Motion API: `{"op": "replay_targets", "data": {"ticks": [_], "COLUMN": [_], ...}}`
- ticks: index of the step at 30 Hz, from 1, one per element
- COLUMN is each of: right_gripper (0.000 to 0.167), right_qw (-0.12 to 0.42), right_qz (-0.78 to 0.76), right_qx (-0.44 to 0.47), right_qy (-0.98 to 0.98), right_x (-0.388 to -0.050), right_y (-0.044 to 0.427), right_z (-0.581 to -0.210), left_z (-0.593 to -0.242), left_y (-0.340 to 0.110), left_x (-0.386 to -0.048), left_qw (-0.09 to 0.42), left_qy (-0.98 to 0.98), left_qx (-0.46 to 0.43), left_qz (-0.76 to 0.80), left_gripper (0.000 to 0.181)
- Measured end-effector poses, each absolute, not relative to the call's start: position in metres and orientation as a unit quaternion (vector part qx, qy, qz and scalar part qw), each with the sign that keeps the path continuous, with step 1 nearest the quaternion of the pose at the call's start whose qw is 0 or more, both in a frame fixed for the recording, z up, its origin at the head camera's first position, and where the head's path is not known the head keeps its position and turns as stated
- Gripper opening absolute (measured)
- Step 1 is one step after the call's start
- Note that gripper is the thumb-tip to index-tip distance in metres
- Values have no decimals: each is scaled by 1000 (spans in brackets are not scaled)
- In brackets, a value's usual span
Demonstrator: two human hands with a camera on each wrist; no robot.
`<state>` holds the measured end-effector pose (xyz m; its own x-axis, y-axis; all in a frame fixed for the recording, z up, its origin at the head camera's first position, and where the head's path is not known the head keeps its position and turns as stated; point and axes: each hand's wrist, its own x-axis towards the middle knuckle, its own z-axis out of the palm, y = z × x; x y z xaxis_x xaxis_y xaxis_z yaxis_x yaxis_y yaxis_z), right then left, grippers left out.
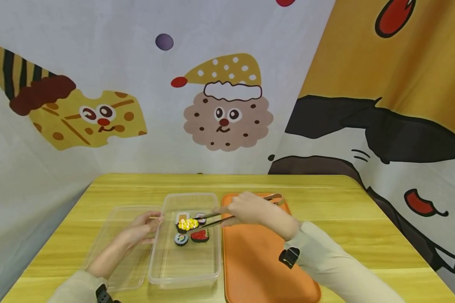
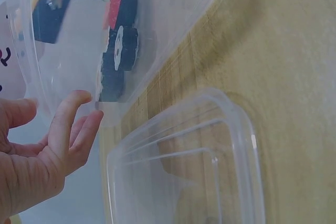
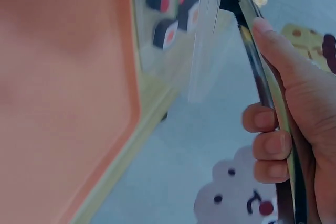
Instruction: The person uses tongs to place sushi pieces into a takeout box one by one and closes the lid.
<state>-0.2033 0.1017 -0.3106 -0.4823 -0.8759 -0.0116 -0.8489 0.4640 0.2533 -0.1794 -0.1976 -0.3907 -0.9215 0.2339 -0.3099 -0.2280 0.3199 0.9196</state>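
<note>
My right hand [image 1: 246, 208] grips metal tongs [image 3: 257, 72], whose tips hold a toy sushi piece with yellow topping [image 1: 188, 224] over the clear plastic container [image 1: 183, 269]. Inside the container sit a red-topped sushi piece [image 1: 200, 235], a round sushi roll [image 1: 181, 239] and other pieces partly hidden behind the held one. At the container's left wall is my left hand [image 1: 140, 229], its fingers loosely bent and thumb apart. In the left wrist view, its fingertips [image 2: 81, 97] are close to the wall; whether they touch it I cannot tell.
Right of the container lies an orange tray [image 1: 258, 261], partly under my right arm. A clear plastic lid [image 1: 127, 273] lies on the left beneath my left forearm. All stand on a yellow wooden table [image 1: 349, 235], with a printed cloth [image 1: 144, 67] hanging behind it.
</note>
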Motion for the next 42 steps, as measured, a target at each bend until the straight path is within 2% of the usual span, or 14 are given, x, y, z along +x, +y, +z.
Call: {"op": "replay_targets", "data": {"ticks": [5,10,12,25,36,42], "right_gripper": [45,50,48,44,51,54], "right_qw": [-44,-109,-119,-116,-98,-92], "right_qz": [-127,-163,-165,-152,-155,-68], "right_qx": [488,462,462,473,460,454], "right_qy": [-863,-865,-863,-860,-869,-883], "right_x": [-193,-183,-181,-178,-177,-185], "right_y": [80,63,58,55,60,80], "right_z": [-314,-320,-323,-330,-331,-327], "left_z": [-390,-391,-391,-391,-390,-390], "left_y": [-199,-199,-199,-198,-198,-198], "left_x": [-179,-179,-179,-179,-180,-179], "left_qw": [200,198,198,193,196,196], "left_qy": [790,791,791,791,791,790], "left_qx": [6,6,4,2,2,1], "left_qz": [579,578,579,581,579,581], "left_gripper": [57,61,62,57,56,55]}}
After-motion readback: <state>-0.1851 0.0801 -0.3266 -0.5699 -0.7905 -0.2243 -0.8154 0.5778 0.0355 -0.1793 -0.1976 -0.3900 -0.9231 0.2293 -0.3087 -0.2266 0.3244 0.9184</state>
